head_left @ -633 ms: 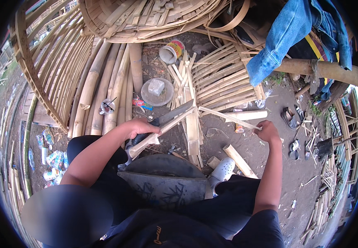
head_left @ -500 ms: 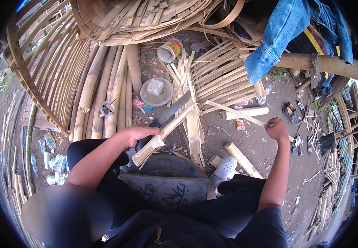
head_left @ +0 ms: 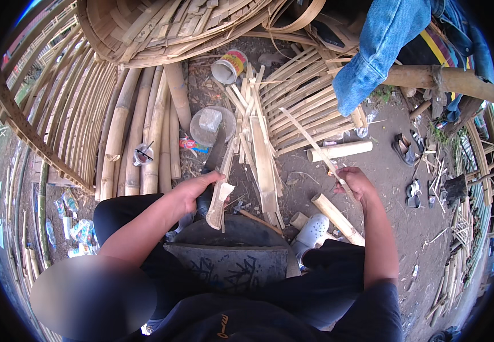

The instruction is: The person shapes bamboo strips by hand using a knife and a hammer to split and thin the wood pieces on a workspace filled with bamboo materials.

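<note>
My left hand (head_left: pixel 197 191) is closed round the dark handle of a machete (head_left: pixel 216 149), whose broad blade points away from me. A split bamboo piece (head_left: pixel 227 176) lies along the machete, held in the same hand, with a pale peeled flap near its lower end. My right hand (head_left: pixel 356 183) is closed on a thin bamboo strip (head_left: pixel 310 141) that slants up and to the left. Between my knees stands a dark block-like stand (head_left: pixel 230 262), below the bamboo piece.
Beyond my hands lie split bamboo lengths (head_left: pixel 265 165) and a slatted bamboo panel (head_left: pixel 298 97). Bamboo poles (head_left: pixel 136 125) carry a plastic cup (head_left: pixel 142 154). A stone (head_left: pixel 210 120) rests on a round slab. A large woven basket (head_left: pixel 110 34) stands at the far side; a denim garment (head_left: pixel 372 54) hangs right.
My right hand has moved left and nearer with the thin strip, which now slants more steeply. The machete and bamboo piece in my left hand have swung more upright.
</note>
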Tool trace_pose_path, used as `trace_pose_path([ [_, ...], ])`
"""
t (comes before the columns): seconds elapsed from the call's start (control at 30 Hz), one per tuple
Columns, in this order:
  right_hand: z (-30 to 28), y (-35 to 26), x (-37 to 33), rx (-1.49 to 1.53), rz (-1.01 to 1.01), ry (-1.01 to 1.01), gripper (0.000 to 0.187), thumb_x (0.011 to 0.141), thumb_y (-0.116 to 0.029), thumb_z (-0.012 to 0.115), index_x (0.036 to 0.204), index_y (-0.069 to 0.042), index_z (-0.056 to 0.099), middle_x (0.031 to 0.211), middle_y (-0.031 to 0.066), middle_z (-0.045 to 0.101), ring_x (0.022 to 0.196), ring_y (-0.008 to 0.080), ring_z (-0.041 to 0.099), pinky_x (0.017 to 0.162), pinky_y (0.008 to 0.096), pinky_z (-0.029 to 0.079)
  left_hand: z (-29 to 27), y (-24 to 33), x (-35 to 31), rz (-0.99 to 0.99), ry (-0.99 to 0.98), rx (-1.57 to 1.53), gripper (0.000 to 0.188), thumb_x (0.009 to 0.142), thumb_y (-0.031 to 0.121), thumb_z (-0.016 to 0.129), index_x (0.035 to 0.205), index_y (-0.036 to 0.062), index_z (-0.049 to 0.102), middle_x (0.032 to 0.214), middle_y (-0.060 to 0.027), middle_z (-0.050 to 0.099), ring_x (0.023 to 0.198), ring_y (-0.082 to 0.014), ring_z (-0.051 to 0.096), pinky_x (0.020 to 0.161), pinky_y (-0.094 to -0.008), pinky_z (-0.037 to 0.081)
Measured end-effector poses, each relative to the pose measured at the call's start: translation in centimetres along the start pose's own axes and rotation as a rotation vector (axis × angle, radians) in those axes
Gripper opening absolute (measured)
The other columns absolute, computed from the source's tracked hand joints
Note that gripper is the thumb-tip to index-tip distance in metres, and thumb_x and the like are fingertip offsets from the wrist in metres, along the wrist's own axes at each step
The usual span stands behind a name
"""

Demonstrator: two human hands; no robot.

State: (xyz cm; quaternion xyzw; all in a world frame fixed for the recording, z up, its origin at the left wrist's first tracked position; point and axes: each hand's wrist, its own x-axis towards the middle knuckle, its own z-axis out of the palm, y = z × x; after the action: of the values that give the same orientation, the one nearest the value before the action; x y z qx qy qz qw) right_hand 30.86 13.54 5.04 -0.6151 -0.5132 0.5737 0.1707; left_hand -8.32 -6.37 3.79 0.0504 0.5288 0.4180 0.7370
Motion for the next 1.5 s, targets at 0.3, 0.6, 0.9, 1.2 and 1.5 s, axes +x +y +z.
trace_pose_path([
  [0.3,7.8,0.5,1.8,0.125,0.012,-0.118,0.018,0.090,-0.022,0.063,0.098,-0.006,0.062,0.075,-0.0012,0.057,0.062,0.0103,0.053,0.050,0.0234,0.042,1.4,1.5,-2.2,-0.003,-0.080,-0.150,0.030,0.087,0.026,0.062,0.101,0.0006,0.056,0.089,-0.0167,0.065,0.079,-0.0286,0.066,0.077,-0.0439,0.055],
  [0.6,11.1,-1.9,2.3,-0.382,0.194,-0.382,0.014,0.083,-0.016,0.067,0.080,-0.002,0.063,0.056,0.0024,0.050,0.045,0.0124,0.045,0.040,0.0264,0.036,1.5,2.5,-2.8,0.026,-0.121,-0.212,0.035,0.086,0.025,0.061,0.106,-0.0032,0.053,0.094,-0.0199,0.064,0.084,-0.0304,0.066,0.081,-0.0439,0.054],
  [0.9,9.8,-10.0,6.2,0.064,-0.364,0.022,0.050,0.095,-0.034,0.055,0.115,0.012,0.048,0.110,0.0203,0.056,0.091,0.0237,0.063,0.069,0.0332,0.058,1.9,3.1,-3.4,0.039,-0.118,-0.228,0.033,0.087,0.027,0.060,0.103,-0.0012,0.056,0.091,-0.0187,0.065,0.082,-0.0299,0.066,0.079,-0.0428,0.055],
  [1.2,13.8,-7.3,1.5,-0.430,-0.620,-0.205,0.021,0.087,-0.015,0.066,0.102,0.000,0.063,0.088,0.0060,0.066,0.071,0.0110,0.062,0.061,0.0252,0.051,1.9,2.2,-2.0,-0.006,-0.097,-0.222,0.030,0.087,0.028,0.061,0.102,0.0013,0.058,0.091,-0.0164,0.066,0.082,-0.0287,0.066,0.079,-0.0437,0.054],
  [1.5,19.8,-8.5,-8.5,-0.586,-1.274,-0.513,0.041,0.072,-0.006,0.077,0.111,-0.018,0.068,0.105,0.0029,0.064,0.082,0.0160,0.063,0.063,0.0265,0.053,2.6,0.4,-1.2,-0.083,-0.107,-0.195,0.023,0.090,0.026,0.059,0.103,0.0065,0.059,0.092,-0.0096,0.066,0.081,-0.0228,0.067,0.077,-0.0418,0.056],
])
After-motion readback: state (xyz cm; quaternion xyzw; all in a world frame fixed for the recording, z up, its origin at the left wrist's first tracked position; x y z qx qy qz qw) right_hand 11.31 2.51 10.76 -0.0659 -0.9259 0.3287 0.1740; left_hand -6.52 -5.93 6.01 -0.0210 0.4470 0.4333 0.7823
